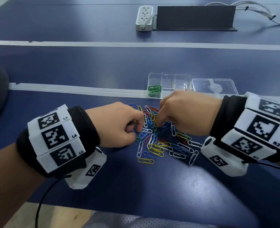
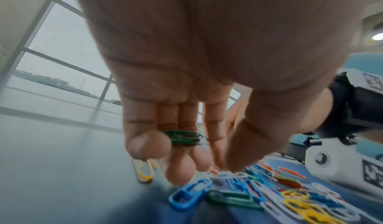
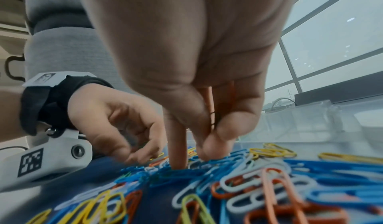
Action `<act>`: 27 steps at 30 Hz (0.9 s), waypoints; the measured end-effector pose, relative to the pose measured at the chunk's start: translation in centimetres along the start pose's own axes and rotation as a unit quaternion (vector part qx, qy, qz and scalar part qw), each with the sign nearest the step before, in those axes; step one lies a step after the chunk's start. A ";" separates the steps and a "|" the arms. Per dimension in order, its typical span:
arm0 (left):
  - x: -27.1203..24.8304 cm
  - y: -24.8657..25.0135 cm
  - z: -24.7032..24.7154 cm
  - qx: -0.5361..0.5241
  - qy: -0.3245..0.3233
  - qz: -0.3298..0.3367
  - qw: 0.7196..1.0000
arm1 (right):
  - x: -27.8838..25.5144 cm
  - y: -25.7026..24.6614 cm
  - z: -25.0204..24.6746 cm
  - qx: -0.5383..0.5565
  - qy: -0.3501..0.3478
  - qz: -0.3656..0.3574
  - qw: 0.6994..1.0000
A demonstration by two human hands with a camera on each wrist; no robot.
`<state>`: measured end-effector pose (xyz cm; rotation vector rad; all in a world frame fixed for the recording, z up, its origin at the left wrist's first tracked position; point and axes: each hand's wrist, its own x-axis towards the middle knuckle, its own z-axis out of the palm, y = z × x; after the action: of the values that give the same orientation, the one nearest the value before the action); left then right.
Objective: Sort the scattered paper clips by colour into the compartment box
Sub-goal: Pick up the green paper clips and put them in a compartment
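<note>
Left hand (image 1: pixel 119 124): fingers curled, holding green wire paper clips (image 2: pixel 184 137). Right hand (image 1: pixel 183 112): index fingertip probing mixed pile (image 1: pixel 160 137). Step: gathering greens; next, clear plastic compartment box (image 1: pixel 168 84), twelve o'clock.

The white marker band on the left wrist (image 1: pixel 57 137) carries small printed codes beside its black-and-white square patterns: L3, L4 and L5. The band on the right wrist (image 1: pixel 259 129) shows R2 beside one pattern; another code below it is too small to read.
</note>
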<state>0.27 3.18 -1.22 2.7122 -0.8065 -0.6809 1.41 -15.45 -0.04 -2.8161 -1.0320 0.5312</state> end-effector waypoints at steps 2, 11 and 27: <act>0.1 0.0 0.1 0.027 -0.013 0.014 0.999 | -0.3 0.1 -0.1 -0.006 -0.010 0.005 1.000; 0.5 0.0 0.0 0.039 -0.027 0.009 0.999 | 0.6 -0.8 0.2 -0.044 -0.032 -0.010 0.998; 5.7 1.1 -4.2 -0.002 0.181 -0.043 0.982 | 0.4 1.3 -1.9 0.039 0.073 0.116 0.990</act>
<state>6.09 -0.58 0.64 2.7588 -0.5998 -0.1891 3.16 -16.15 1.34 -2.8711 -0.6491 0.3689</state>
